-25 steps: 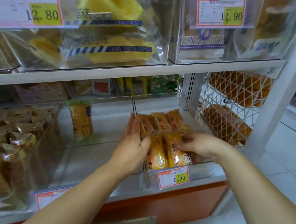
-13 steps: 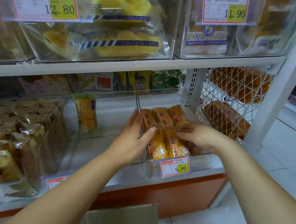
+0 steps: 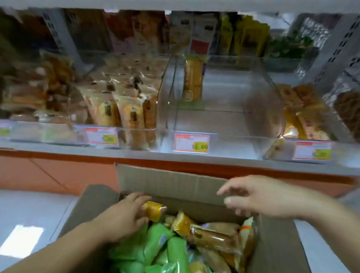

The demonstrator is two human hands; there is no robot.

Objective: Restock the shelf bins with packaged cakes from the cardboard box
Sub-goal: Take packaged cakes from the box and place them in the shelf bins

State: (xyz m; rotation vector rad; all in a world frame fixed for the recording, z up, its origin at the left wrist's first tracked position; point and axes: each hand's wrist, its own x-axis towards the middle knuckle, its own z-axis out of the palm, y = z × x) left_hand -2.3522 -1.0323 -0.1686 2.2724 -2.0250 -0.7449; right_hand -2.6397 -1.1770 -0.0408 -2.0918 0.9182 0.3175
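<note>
An open cardboard box [image 3: 167,183] stands on the floor below the shelf, filled with green and orange packaged cakes [image 3: 168,249]. My left hand [image 3: 126,214] reaches into the box's far left corner and grips an orange packaged cake [image 3: 154,210]. My right hand [image 3: 255,196] hovers over the box's back flap with fingers spread, holding nothing. On the shelf, the middle clear bin [image 3: 218,121] holds one upright yellow cake [image 3: 192,80]. The right bin [image 3: 330,149] holds several orange cakes [image 3: 298,110].
The left clear bins [image 3: 48,132] are packed with several wrapped pastries. Price tags [image 3: 191,143] hang on the bin fronts. An orange plinth [image 3: 46,170] runs under the shelf. A mesh basket of bread [image 3: 357,113] sits far right. White floor tiles flank the box.
Both hands left the orange cakes in the right bin and dropped to the box. My view tilted down. My left hand now grips a cake in the box.
</note>
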